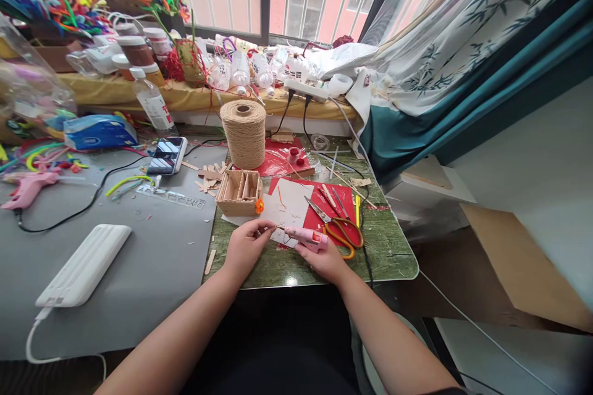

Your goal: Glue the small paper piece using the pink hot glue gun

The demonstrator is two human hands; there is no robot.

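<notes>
My right hand (328,261) is wrapped round a pink hot glue gun (306,237), its nozzle pointing left. The fingers of my left hand (249,248) are pinched together at the nozzle tip; whatever they hold is too small to make out. Just beyond my left hand sits a box of wooden sticks wrapped in twine (238,194), with dividers inside and an orange flower (259,205) on its corner. A sheet of pale card (291,197) lies under the nozzle. Orange-handled scissors (340,231) lie open beside the glue gun.
Behind the box stands a big spool of twine (243,136). On the left are a phone (167,156), a white power bank (86,265) and a second pink glue gun (30,188). A black cable (365,253) runs down past the scissors. Bottles (155,102) crowd the sill side.
</notes>
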